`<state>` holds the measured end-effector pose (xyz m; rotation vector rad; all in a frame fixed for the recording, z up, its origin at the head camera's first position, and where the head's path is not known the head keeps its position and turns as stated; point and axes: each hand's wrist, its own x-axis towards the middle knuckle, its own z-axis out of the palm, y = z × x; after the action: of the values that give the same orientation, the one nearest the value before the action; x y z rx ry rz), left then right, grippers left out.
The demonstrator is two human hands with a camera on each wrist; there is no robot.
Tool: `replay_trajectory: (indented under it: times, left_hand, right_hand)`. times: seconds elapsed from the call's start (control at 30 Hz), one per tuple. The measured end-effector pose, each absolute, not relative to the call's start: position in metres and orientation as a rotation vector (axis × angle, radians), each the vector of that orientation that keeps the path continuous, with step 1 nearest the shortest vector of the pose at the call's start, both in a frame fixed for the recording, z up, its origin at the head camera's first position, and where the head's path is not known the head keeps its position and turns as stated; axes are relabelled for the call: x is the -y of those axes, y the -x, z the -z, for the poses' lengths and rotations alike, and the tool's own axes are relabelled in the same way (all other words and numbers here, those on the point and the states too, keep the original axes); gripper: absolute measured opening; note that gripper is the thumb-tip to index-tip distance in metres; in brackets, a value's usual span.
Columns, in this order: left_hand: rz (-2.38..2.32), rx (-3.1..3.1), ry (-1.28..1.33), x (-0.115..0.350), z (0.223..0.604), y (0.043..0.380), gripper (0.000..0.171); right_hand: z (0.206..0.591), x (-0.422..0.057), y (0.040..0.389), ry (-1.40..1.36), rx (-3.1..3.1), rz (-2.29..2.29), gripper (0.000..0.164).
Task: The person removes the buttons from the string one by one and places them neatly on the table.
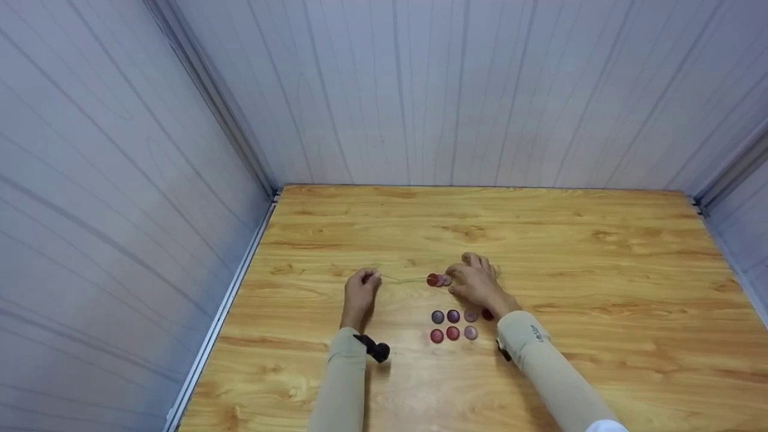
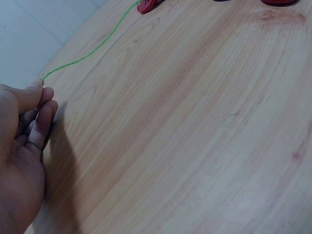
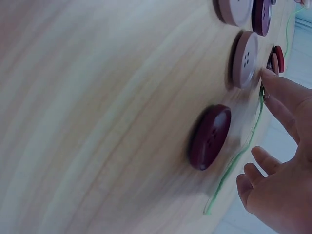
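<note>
Green string [image 2: 80, 59] runs sideways, leftward from the red button [image 1: 432, 279] to the pinching left grip [image 1: 360, 292]; right grip [image 1: 478, 284], hold unclear.

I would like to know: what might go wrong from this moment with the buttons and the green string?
The green string has a loose end on the table near the right hand, so the bunched buttons might slide off that side.

The left hand holds the string only between thumb and fingertips, so a tug could perhaps pull it free.

The dark red button lies close to the right sleeve, which may knock it out of its row.
</note>
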<state>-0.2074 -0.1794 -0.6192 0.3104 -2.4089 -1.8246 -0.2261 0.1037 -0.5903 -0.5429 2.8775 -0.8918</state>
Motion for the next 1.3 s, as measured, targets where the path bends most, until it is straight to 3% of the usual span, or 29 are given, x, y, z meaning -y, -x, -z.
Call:
replay_trajectory:
  times: [0.47,1.3]
  left_hand:
    - [1.862,2.399,-0.322,0.179,0.619,0.207,0.014]
    - [1.914,2.384,-0.346,0.181,0.619,0.207,0.014]
  right_hand:
    - [0.591,-0.098,0.226,0.648,-2.940,0.865,0.019]
    - [0.589,-0.125,0.228,0.523,-3.005,0.921,0.021]
